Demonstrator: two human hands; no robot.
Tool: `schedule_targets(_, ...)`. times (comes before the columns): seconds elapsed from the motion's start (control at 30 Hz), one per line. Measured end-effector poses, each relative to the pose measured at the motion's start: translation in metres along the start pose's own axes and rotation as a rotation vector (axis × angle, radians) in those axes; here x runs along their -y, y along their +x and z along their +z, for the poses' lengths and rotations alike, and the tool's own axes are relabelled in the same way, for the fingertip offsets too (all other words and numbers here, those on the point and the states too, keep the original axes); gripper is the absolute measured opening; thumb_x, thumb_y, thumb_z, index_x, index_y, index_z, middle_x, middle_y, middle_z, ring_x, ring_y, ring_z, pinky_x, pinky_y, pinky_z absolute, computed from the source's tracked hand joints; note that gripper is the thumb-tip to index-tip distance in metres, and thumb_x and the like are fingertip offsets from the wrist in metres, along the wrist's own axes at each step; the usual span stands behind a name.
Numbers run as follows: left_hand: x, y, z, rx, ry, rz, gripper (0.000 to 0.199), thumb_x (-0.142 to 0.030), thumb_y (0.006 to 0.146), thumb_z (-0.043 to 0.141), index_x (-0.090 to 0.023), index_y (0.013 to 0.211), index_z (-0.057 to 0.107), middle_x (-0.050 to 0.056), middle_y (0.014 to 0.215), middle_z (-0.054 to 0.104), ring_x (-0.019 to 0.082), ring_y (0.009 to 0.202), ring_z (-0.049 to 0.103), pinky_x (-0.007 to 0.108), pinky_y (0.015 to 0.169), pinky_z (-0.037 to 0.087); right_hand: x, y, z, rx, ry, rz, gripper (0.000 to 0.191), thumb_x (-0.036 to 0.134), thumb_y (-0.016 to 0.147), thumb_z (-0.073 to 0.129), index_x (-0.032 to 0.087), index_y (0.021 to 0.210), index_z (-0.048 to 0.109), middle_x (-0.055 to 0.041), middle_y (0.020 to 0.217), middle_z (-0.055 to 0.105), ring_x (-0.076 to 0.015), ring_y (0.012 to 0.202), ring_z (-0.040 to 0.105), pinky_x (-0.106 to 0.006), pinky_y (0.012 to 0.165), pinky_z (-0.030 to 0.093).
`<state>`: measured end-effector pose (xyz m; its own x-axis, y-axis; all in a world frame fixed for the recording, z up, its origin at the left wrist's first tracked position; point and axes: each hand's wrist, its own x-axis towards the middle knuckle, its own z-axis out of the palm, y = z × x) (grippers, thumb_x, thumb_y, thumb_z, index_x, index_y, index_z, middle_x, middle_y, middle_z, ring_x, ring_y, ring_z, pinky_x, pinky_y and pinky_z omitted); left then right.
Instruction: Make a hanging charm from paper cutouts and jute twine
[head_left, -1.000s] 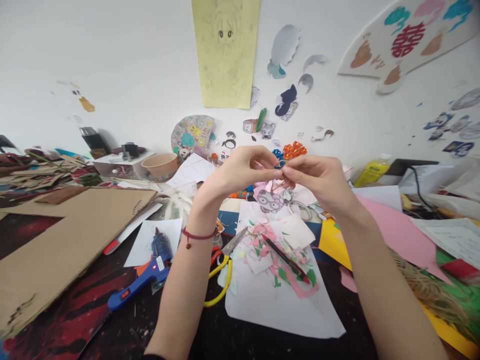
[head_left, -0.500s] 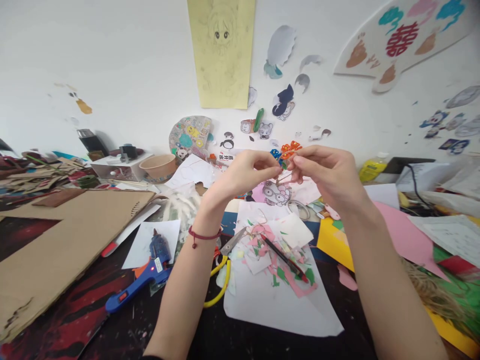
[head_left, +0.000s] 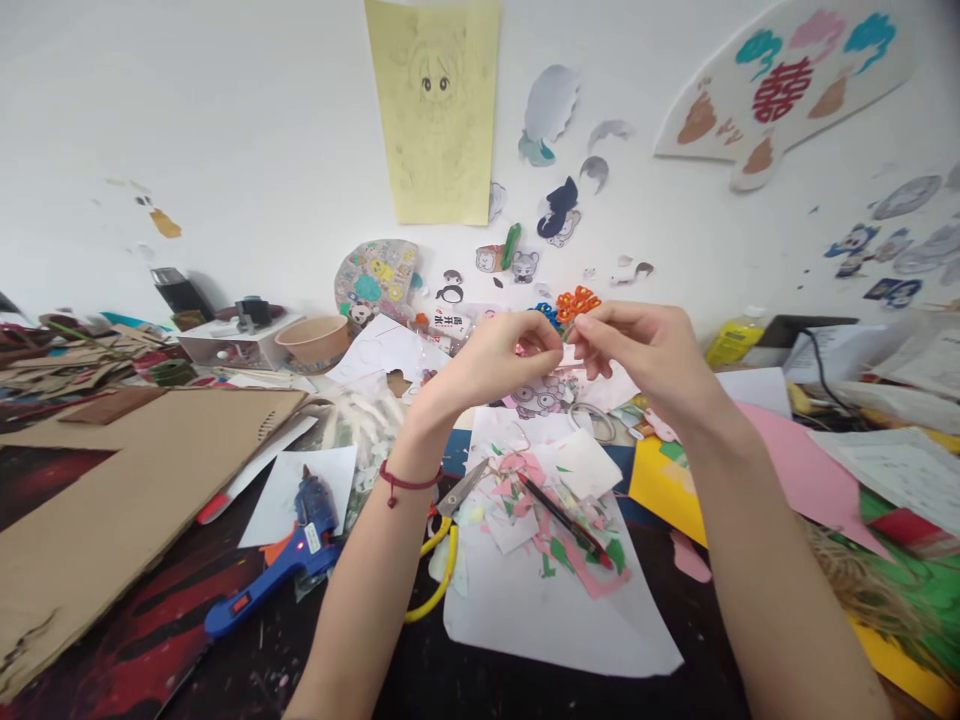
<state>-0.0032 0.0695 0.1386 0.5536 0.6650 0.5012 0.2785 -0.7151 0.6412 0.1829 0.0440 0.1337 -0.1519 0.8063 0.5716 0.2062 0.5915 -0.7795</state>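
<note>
My left hand point(head_left: 511, 352) and my right hand point(head_left: 637, 342) are raised close together above the back of the table, fingertips nearly meeting. Right at my right thumb and fingertips is an orange looped flower point(head_left: 577, 302), held in a pinch. A blue flower point(head_left: 547, 314) shows just left of it, partly behind my fingers; whether it is joined to the orange one I cannot tell. The thumb and forefinger of my left hand are pinched together, with whatever they hold too thin to make out. Below them lies a white sheet point(head_left: 555, 630) strewn with paper scraps.
Scissors point(head_left: 461, 490) with yellow handles and a black pen point(head_left: 564, 520) lie on or beside the sheet. To the left are a blue glue gun point(head_left: 281, 575), its light on, and a large cardboard piece point(head_left: 142, 470). A yellow bottle point(head_left: 735, 338) stands back right.
The view has shifted slightly. My hands stay pinched near each other, fingertips a little changed, and the orange flower has turned to show more of its loops.
</note>
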Motion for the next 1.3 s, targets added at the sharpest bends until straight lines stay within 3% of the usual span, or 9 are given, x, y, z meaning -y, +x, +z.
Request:
schedule_targets(0.2, 0.006, 0.005, 0.001, -0.124, -0.150, -0.005, 0.008, -0.020, 0.083, 0.063, -0.013, 0.086, 0.065, 0.004, 0.084, 0.068, 0.012, 0.079, 0.063, 0.025, 0.071, 0.047, 0.000, 0.000, -0.006, -0.018, -0.026, -0.075, 0.017, 0.026, 0.089, 0.065, 0.018, 0.075, 0.071, 0.0033, 0.054, 0.052, -0.0065, 0.050, 0.046, -0.023, 0.049, 0.037)
schedule_targets(0.33, 0.003, 0.004, -0.002, -0.161, -0.342, 0.005, 0.014, -0.027, 0.083, 0.067, -0.013, 0.085, 0.063, 0.005, 0.084, 0.068, 0.012, 0.079, 0.064, 0.025, 0.073, 0.049, -0.001, 0.001, -0.008, -0.010, -0.016, -0.183, 0.012, 0.023, 0.085, 0.069, 0.019, 0.074, 0.073, -0.0009, 0.079, 0.064, -0.0066, 0.059, 0.051, -0.023, 0.052, 0.041)
schedule_targets(0.47, -0.001, 0.000, -0.006, -0.176, -0.452, -0.030, 0.015, -0.028, 0.081, 0.072, -0.013, 0.082, 0.066, 0.004, 0.082, 0.069, 0.009, 0.074, 0.062, 0.022, 0.068, 0.047, -0.001, 0.001, -0.011, -0.018, -0.167, -0.281, 0.006, 0.024, 0.081, 0.074, 0.023, 0.075, 0.075, -0.0025, 0.094, 0.066, -0.0121, 0.078, 0.061, -0.025, 0.059, 0.047)
schedule_targets(0.63, -0.001, 0.000, -0.010, -0.205, -0.466, -0.116, 0.014, -0.028, 0.080, 0.074, -0.014, 0.079, 0.071, 0.002, 0.073, 0.067, 0.007, 0.062, 0.056, 0.021, 0.057, 0.041, 0.001, -0.004, -0.015, -0.087, -0.470, -0.502, 0.006, 0.024, 0.084, 0.073, 0.027, 0.086, 0.078, -0.0026, 0.100, 0.068, -0.0109, 0.066, 0.057, -0.032, 0.057, 0.044)
schedule_targets(0.73, 0.000, 0.000, -0.010, -0.190, -0.486, -0.115, 0.016, -0.029, 0.080, 0.074, -0.014, 0.080, 0.071, 0.002, 0.072, 0.067, 0.006, 0.061, 0.055, 0.021, 0.056, 0.041, 0.002, -0.004, -0.015, -0.138, -0.511, -0.550, 0.008, 0.024, 0.083, 0.074, 0.029, 0.088, 0.078, -0.0023, 0.099, 0.068, -0.0106, 0.063, 0.055, -0.033, 0.057, 0.044)
schedule_targets(0.93, 0.003, -0.001, -0.009, -0.147, -0.488, -0.074, 0.017, -0.030, 0.081, 0.075, -0.013, 0.082, 0.070, 0.004, 0.076, 0.069, 0.008, 0.067, 0.059, 0.021, 0.058, 0.041, -0.001, 0.000, -0.010, -0.203, -0.243, -0.482, 0.004, 0.024, 0.081, 0.075, 0.028, 0.081, 0.076, -0.0024, 0.088, 0.068, -0.0155, 0.077, 0.061, -0.031, 0.058, 0.047)
schedule_targets(1.1, 0.005, -0.002, -0.014, -0.052, -0.461, -0.099, 0.016, -0.027, 0.080, 0.074, -0.013, 0.086, 0.071, 0.006, 0.084, 0.071, 0.010, 0.075, 0.063, 0.023, 0.067, 0.047, 0.000, 0.001, -0.010, -0.224, -0.222, -0.357, 0.004, 0.027, 0.080, 0.076, 0.024, 0.079, 0.074, -0.0032, 0.086, 0.068, -0.0152, 0.076, 0.060, -0.029, 0.058, 0.045)
schedule_targets(1.2, 0.005, -0.004, -0.019, -0.027, -0.410, -0.109, 0.021, -0.029, 0.079, 0.074, -0.012, 0.090, 0.071, 0.008, 0.092, 0.072, 0.012, 0.080, 0.065, 0.026, 0.072, 0.050, 0.000, -0.003, -0.013, -0.134, -0.246, -0.220, 0.012, 0.034, 0.082, 0.074, 0.022, 0.080, 0.073, -0.0039, 0.087, 0.069, -0.0146, 0.074, 0.060, -0.029, 0.060, 0.046)
schedule_targets(1.3, 0.000, -0.009, -0.027, -0.072, -0.331, -0.069, 0.023, -0.032, 0.081, 0.072, -0.013, 0.093, 0.071, 0.008, 0.092, 0.073, 0.013, 0.081, 0.066, 0.027, 0.074, 0.052, -0.005, -0.008, -0.022, -0.005, -0.374, -0.056, 0.023, 0.044, 0.083, 0.071, 0.020, 0.080, 0.073, -0.0043, 0.087, 0.070, -0.0145, 0.071, 0.059, -0.028, 0.060, 0.045)
